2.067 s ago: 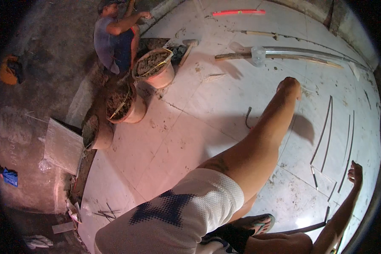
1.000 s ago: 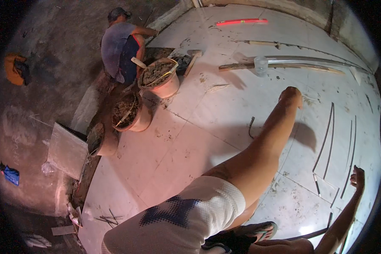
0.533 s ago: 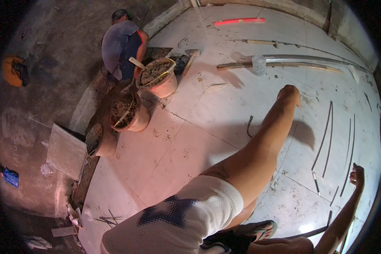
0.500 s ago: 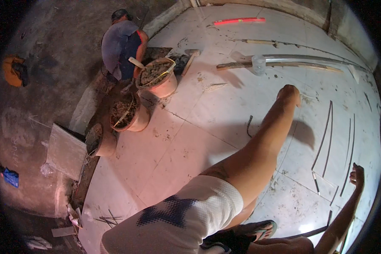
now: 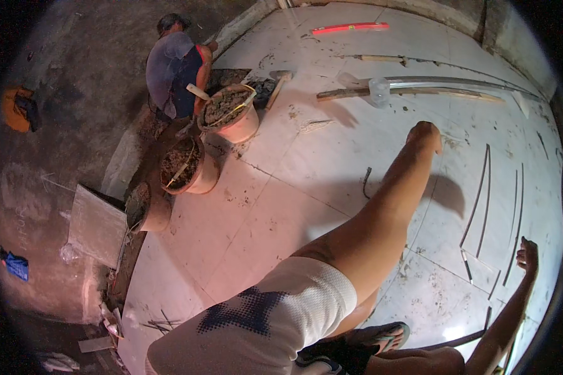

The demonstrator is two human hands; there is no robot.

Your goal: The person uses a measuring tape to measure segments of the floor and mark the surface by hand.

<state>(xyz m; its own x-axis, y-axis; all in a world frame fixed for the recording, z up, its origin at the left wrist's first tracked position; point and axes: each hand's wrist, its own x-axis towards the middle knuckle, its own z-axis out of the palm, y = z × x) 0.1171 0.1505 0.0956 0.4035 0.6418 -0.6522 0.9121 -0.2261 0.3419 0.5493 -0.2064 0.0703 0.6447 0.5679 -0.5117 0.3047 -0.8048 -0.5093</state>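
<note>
My left arm reaches out over the white floor tiles point(image 5: 250, 215). My left hand point(image 5: 424, 136) bends down at the wrist above them, its fingers mostly hidden behind its back. Closest to it stands a clear plastic container point(image 5: 379, 92), a short way beyond and not touched. At the far right, my right hand point(image 5: 527, 255) is held with curled fingers, and I see nothing in it. Thin dark strips point(image 5: 476, 200) lie on the tiles between my two hands. A short curved dark piece point(image 5: 366, 182) rests left of my left forearm.
A co-worker point(image 5: 172, 75) crouches at the tiles' far left edge. Three buckets point(image 5: 244, 128) line that edge, two plainly filled with dark earthy material. A hammer point(image 5: 278, 89), wooden strip point(image 5: 350, 94), metal bar point(image 5: 444, 82) and red level point(image 5: 350, 28) lie farther off. A loose tile point(image 5: 97, 225) leans at left.
The co-worker's arm has moved outward, and a hand now shows beyond the body. The whole view has shifted slightly; my hands hold nearly the same pose.
</note>
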